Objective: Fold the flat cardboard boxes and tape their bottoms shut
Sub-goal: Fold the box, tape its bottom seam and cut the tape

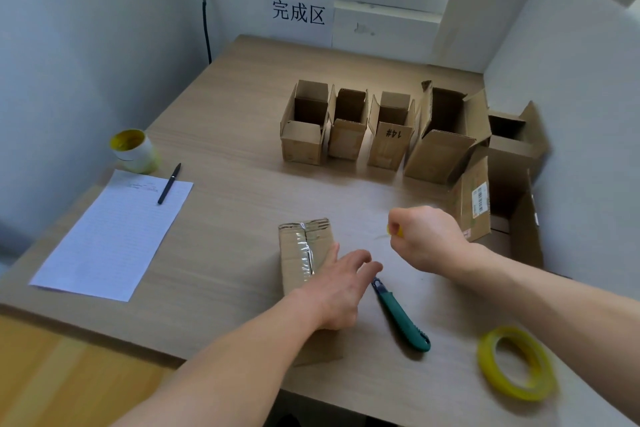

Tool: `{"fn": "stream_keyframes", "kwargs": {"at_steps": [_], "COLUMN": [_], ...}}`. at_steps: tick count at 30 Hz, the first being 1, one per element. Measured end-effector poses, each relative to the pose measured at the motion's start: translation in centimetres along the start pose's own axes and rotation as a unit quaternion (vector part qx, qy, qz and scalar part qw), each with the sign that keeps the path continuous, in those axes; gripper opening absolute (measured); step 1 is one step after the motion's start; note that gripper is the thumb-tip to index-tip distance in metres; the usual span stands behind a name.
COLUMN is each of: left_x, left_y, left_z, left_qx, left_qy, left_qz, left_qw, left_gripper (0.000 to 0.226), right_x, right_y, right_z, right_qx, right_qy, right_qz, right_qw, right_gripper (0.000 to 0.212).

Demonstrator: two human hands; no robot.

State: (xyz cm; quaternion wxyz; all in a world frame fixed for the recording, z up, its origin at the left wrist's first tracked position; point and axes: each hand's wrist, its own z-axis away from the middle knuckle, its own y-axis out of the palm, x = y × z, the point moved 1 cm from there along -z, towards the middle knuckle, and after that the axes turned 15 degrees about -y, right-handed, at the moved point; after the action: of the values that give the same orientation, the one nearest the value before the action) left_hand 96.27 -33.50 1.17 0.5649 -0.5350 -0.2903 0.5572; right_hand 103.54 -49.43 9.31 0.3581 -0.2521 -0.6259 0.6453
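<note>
The fingers (362, 258) of the left hand (337, 288) lie nearly straight and loosely spread. The palm rests on the right edge of the cardboard box (304, 253), and the fingertips reach out just above the tip of the green utility knife (401, 315). The fingers of the right hand (427, 237) are curled into a fist around a small yellow piece (399, 230). What that piece is cannot be told. A thin pale strand trails from it toward 9 o'clock.

Nearest the person, at 4 o'clock from the box, a yellow tape roll (516, 362) lies flat on the table (225, 288). The knife lies between that roll and the box, with its blade end pointing to 11 o'clock. The box lies in front of the person with its closed bottom flaps facing up. A strip of clear tape runs along the seam between them.

At 9 o'clock from the box a lined sheet of paper (114, 232) lies flat, and a black pen (169, 184) rests across its far corner. Past the sheet, at 10 o'clock, a second tape roll (133, 149) stands near the wall.

At 12 to 2 o'clock, well apart from the hands, the folded boxes (348, 128) stand in a row with their top flaps open. One of them is marked "14#". A box with a printed label (474, 198) stands just behind the right hand. On the far wall hangs a paper sign (298, 12) with three characters.
</note>
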Motion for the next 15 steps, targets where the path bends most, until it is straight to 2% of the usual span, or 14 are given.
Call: {"fn": "stream_keyframes", "kwargs": {"at_steps": [4, 5, 7, 9, 12, 15], "left_x": [0.1, 0.1, -0.3, -1.1, -1.2, -0.4], "left_y": [0.1, 0.4, 1.2, 0.6, 0.9, 1.5], "left_z": [0.1, 0.2, 0.5, 1.4, 2.7, 3.6], "left_qx": [0.040, 0.029, -0.057, -0.120, -0.056, -0.032], "left_qy": [0.046, 0.054, 0.052, -0.062, -0.261, -0.313], "left_qz": [-0.022, -0.012, -0.008, -0.034, -0.028, 0.008], "left_qw": [0.998, 0.998, 0.997, 0.990, 0.963, 0.949], "left_gripper": [0.068, 0.065, 0.062, 0.081, 0.096, 0.090], "right_x": [0.9, 1.1, 1.4, 1.5, 1.4, 1.5], "right_y": [-0.9, -1.0, -1.3, -1.5, -1.3, -1.2], "right_z": [0.1, 0.1, 0.2, 0.3, 0.4, 0.3], "right_qx": [-0.016, -0.020, -0.026, -0.031, -0.025, -0.026], "right_qy": [0.024, 0.028, 0.035, 0.043, 0.058, 0.068], "right_qz": [-0.021, -0.023, -0.031, -0.036, -0.040, -0.046], "right_qw": [0.999, 0.999, 0.999, 0.998, 0.997, 0.996], "right_gripper": [0.004, 0.003, 0.002, 0.002, 0.003, 0.004]}}
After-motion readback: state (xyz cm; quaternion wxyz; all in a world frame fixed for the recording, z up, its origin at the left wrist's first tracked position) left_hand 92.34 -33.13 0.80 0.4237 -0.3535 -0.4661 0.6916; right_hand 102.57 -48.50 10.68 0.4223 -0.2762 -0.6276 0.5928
